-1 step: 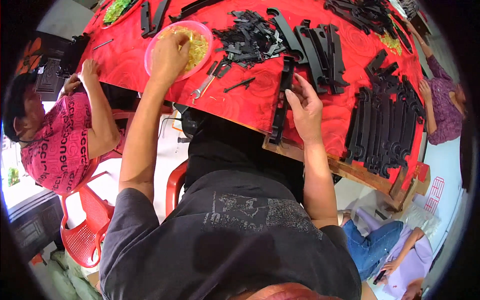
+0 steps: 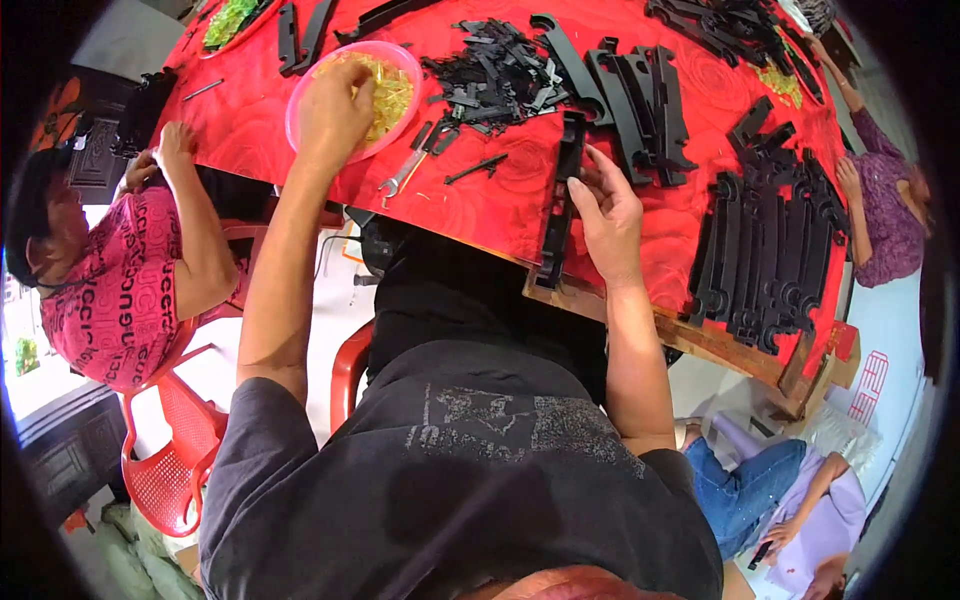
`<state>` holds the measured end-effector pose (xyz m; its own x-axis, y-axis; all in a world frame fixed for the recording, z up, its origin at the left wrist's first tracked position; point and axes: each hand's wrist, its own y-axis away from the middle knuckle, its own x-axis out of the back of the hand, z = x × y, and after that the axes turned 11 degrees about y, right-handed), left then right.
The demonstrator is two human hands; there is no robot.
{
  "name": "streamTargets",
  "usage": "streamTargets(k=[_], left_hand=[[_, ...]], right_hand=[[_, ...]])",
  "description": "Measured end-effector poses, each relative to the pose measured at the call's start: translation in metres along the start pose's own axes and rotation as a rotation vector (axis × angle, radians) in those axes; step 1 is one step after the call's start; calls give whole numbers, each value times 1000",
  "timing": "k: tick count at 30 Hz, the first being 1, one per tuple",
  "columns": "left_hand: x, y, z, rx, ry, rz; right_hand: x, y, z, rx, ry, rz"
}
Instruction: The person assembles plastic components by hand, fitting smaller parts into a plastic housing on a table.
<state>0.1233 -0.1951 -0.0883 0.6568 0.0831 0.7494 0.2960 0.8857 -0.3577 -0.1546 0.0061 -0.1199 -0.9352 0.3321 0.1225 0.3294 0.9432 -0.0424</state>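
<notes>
My left hand (image 2: 336, 112) reaches into a pink round bowl (image 2: 297, 108) of small translucent yellow pieces (image 2: 395, 95). Its fingers are drawn together over the pieces, and anything between them is hidden. Near the table edge, my right hand (image 2: 608, 215) grips a long black plastic bar (image 2: 563, 205) from its right side, thumb against it. The bar stands lengthwise, pointing away from me, with its near end at the edge. A heap of small black parts (image 2: 490, 80) lies between the bowl and several more long black bars (image 2: 640, 105).
A wrench (image 2: 402, 172) and a thin black rod-like piece (image 2: 477, 168) lie on the red tablecloth (image 2: 440, 215). Many black bars (image 2: 765, 255) are stacked at the right. A person in a pink patterned shirt (image 2: 120, 285) sits at the left; others are at the right. A red chair (image 2: 175, 450) stands lower left.
</notes>
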Motion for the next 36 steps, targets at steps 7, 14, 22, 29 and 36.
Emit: streamTargets(k=[7, 14, 22, 29, 36], left_hand=[[-9, 23, 82, 96, 802, -115], [-71, 71, 146, 19, 970, -211], [-86, 78, 145, -203, 671, -147], [-88, 78, 140, -331, 498, -143], [-79, 79, 143, -406, 394, -210]], right_hand=[[5, 0, -1, -43, -12, -25], [4, -2, 1, -70, -38, -60], [2, -1, 1, -28, 46, -47], [0, -1, -1, -4, 89, -24], [1, -1, -3, 14, 65, -39]])
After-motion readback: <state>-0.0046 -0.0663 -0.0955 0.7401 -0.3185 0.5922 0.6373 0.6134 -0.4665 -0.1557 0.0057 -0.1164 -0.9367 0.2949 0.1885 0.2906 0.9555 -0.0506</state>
